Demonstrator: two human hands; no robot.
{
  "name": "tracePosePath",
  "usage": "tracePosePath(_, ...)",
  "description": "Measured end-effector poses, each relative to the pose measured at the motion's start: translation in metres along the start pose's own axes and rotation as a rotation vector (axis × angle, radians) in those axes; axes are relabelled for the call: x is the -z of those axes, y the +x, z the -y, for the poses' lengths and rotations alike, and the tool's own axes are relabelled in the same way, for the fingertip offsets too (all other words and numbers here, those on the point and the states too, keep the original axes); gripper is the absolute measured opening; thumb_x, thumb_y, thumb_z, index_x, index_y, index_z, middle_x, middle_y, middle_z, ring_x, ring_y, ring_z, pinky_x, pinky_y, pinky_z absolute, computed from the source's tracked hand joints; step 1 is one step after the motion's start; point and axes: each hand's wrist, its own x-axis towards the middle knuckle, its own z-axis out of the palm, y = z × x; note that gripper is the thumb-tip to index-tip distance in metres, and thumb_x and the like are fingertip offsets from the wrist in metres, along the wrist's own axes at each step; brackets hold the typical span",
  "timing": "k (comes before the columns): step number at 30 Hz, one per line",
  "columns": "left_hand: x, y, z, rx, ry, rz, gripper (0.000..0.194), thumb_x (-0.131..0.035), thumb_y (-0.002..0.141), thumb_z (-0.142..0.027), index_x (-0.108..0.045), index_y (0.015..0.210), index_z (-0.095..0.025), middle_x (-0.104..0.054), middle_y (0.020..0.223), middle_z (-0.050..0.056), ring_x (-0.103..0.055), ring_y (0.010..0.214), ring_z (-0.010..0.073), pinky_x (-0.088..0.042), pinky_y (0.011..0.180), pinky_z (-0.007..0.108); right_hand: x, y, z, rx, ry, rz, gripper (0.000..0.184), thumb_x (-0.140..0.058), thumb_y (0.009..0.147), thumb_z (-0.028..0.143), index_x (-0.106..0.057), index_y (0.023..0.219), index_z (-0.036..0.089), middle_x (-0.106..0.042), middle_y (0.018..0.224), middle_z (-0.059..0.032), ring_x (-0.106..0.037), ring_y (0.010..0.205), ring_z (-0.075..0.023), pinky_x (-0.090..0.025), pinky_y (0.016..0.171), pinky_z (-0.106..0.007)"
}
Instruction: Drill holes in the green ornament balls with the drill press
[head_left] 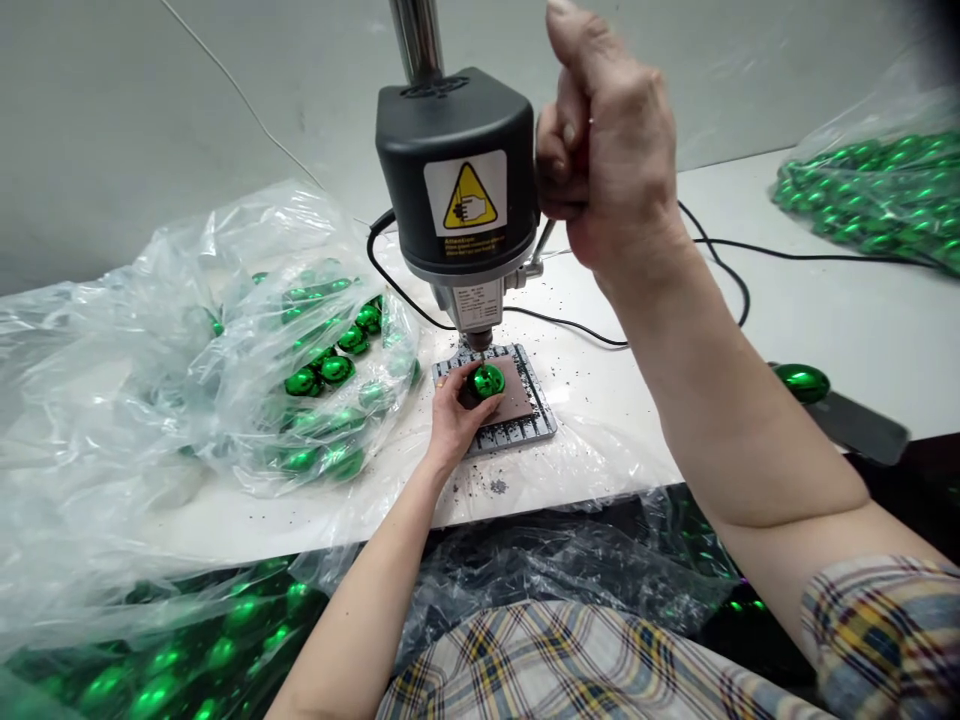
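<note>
Head view: we are cupping a glossy green ball (486,381) in our left hand (459,418), curling the fingers round it to keep the smooth sphere from rolling on a brown pad (516,392). A ribbed grey plate (541,412) is framing that pad directly beneath the black bench drill head (457,170). Our right hand (609,135) is clenching high beside the head, apparently around a metal lever (546,242). Left of the grip, a crinkled polythene bag (225,400) is holding more green balls (336,369).
</note>
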Motion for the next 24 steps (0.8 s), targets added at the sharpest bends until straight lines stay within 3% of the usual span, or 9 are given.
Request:
tracePosePath(3, 0.0, 0.0, 0.003, -0.013, -0.014, 0.014, 0.056, -0.092, 0.062, -0.026, -0.073, 0.114, -0.023, -0.068, 0.106, 0.007, -0.06, 0.11, 0.0292, -0.045, 0.103, 0.043, 0.002, -0.008, -0.002, 0.079, -0.001, -0.006, 0.058, -0.062, 0.094, 0.04, -0.034, 0.046, 0.023, -0.028, 0.041, 0.0036, -0.024, 0.034, -0.0089, -0.012, 0.035, -0.029)
tracePosePath(5, 0.0, 0.0, 0.005, -0.02, -0.007, 0.022, 0.055, -0.092, 0.063, -0.027, -0.073, 0.115, -0.024, -0.068, 0.107, 0.008, -0.06, 0.111, 0.0296, -0.045, 0.104, 0.044, 0.007, -0.016, -0.004, 0.132, -0.049, 0.016, 0.049, -0.057, 0.095, 0.043, -0.043, 0.052, 0.024, -0.024, 0.044, 0.0034, -0.024, 0.036, -0.0107, -0.015, 0.035, -0.029)
tracePosePath(8, 0.0, 0.0, 0.004, -0.027, 0.011, 0.018, 0.055, -0.092, 0.063, -0.028, -0.073, 0.114, -0.023, -0.067, 0.105, 0.008, -0.06, 0.109, 0.0293, -0.045, 0.102, 0.043, 0.014, -0.028, -0.009, 0.149, -0.243, -0.032, 0.035, -0.051, 0.095, 0.059, -0.066, 0.08, 0.03, -0.024, 0.05, 0.0029, -0.026, 0.039, -0.0134, -0.022, 0.036, -0.029)
tracePosePath(10, 0.0, 0.0, 0.004, -0.035, 0.026, 0.013, 0.055, -0.092, 0.063, -0.027, -0.073, 0.114, -0.023, -0.067, 0.104, 0.008, -0.06, 0.107, 0.0292, -0.045, 0.101, 0.043, 0.017, -0.037, -0.013, 0.165, -0.335, -0.091, 0.038, -0.048, 0.094, 0.066, -0.07, 0.095, 0.035, -0.027, 0.052, 0.002, -0.029, 0.041, -0.0143, -0.027, 0.037, -0.029)
tracePosePath(15, -0.001, 0.0, 0.006, -0.061, 0.047, 0.013, 0.054, -0.091, 0.064, -0.028, -0.073, 0.115, -0.023, -0.067, 0.105, 0.008, -0.059, 0.108, 0.0291, -0.045, 0.102, 0.043, 0.023, -0.059, -0.028, 0.284, -0.3, -0.138, 0.038, -0.047, 0.095, 0.069, -0.067, 0.105, 0.038, -0.042, 0.059, 0.0005, -0.044, 0.044, -0.0138, -0.037, 0.041, -0.03)
tracePosePath(19, -0.001, -0.001, 0.009, -0.076, 0.058, 0.017, 0.055, -0.091, 0.066, -0.029, -0.072, 0.117, -0.024, -0.067, 0.105, 0.008, -0.06, 0.108, 0.029, -0.045, 0.1, 0.042, 0.028, -0.07, -0.034, 0.254, -0.397, -0.144, 0.042, -0.046, 0.093, 0.073, -0.061, 0.105, 0.037, -0.066, 0.092, -0.0037, -0.057, 0.052, -0.0159, -0.042, 0.041, -0.034)
tracePosePath(24, 0.0, -0.001, 0.011, -0.104, 0.112, 0.027, 0.055, -0.089, 0.069, -0.031, -0.071, 0.12, -0.023, -0.067, 0.106, 0.008, -0.06, 0.109, 0.0287, -0.047, 0.099, 0.041, 0.031, -0.072, -0.042, 0.343, -0.432, -0.149, 0.037, -0.049, 0.094, 0.069, -0.06, 0.113, 0.04, -0.067, 0.114, -0.002, -0.055, 0.049, -0.0126, -0.038, 0.037, -0.034)
